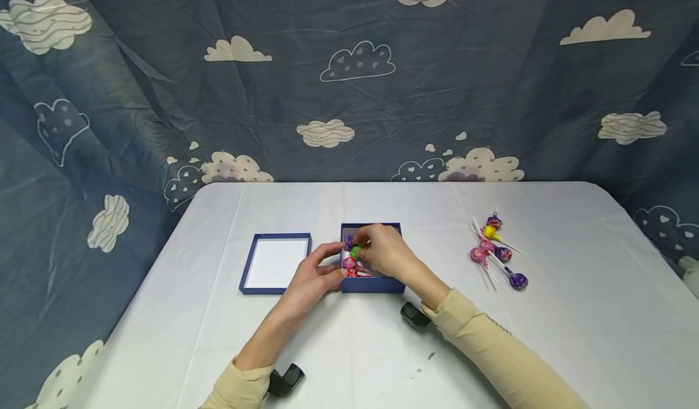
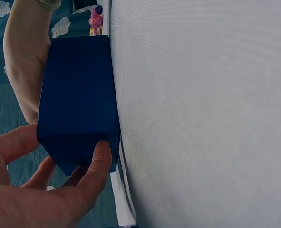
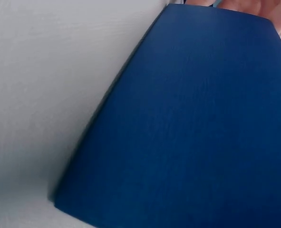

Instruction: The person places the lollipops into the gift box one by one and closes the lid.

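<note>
My right hand (image 1: 384, 250) reaches into an open dark blue box (image 1: 373, 285) and pinches a green-wrapped lollipop (image 1: 355, 252) between thumb and fingers. Inside, along the left, lie a purple lollipop (image 1: 349, 243), a pink lollipop (image 1: 349, 263) and a red lollipop (image 1: 352, 272). My left hand (image 1: 312, 279) rests against the box's left wall, fingers spread and touching it. In the left wrist view, its fingers (image 2: 98, 164) press the short end of the box (image 2: 78, 90). The box's front wall (image 3: 192, 118) fills most of the right wrist view, where the pinched lollipop is hidden.
The box's lid (image 1: 275, 291) lies inside up, white within, to the left. At the right is a loose pile of lollipops, among them a yellow lollipop (image 1: 489, 233) and a purple lollipop (image 1: 517, 280). A white cloth covers the table (image 1: 175, 330); a cloud-patterned curtain (image 1: 284, 99) hangs behind.
</note>
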Demonstrator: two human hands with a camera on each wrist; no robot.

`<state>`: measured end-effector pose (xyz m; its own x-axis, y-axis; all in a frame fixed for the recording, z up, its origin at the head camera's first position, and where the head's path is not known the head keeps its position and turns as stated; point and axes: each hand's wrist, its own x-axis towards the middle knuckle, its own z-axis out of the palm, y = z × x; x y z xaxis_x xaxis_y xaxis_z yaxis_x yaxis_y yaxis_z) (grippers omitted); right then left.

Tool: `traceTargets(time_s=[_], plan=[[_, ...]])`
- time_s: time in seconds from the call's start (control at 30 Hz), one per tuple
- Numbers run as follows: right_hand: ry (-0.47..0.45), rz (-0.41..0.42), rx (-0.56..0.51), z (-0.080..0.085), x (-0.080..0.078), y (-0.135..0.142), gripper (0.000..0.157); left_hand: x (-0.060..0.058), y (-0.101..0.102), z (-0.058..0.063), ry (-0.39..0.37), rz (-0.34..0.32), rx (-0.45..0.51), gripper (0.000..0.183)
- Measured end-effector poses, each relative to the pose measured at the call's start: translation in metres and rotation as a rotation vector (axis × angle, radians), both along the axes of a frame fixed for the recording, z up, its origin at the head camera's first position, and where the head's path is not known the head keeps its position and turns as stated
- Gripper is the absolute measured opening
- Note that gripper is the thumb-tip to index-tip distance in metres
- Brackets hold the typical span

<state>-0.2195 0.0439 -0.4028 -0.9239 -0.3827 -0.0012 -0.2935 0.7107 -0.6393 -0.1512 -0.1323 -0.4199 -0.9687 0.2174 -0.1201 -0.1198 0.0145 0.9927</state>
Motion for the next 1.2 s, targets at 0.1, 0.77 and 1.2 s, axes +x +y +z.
traceTargets(time_s=[0.1, 0.77, 1.2], plan=[[0.009, 0.012, 0.013, -0.001, -0.001, 0.000, 0.012, 0.000, 0.000, 0.000, -0.004, 0.004, -0.006, 0.051], [0.010, 0.018, -0.073, 0.005, 0.004, 0.007, 0.018, 0.000, 0.002, 0.000, -0.006, 0.008, -0.006, 0.051], [0.058, 0.035, -0.234, 0.015, 0.018, 0.020, 0.019, 0.001, 0.000, 0.002, 0.004, 0.006, -0.033, 0.051]])
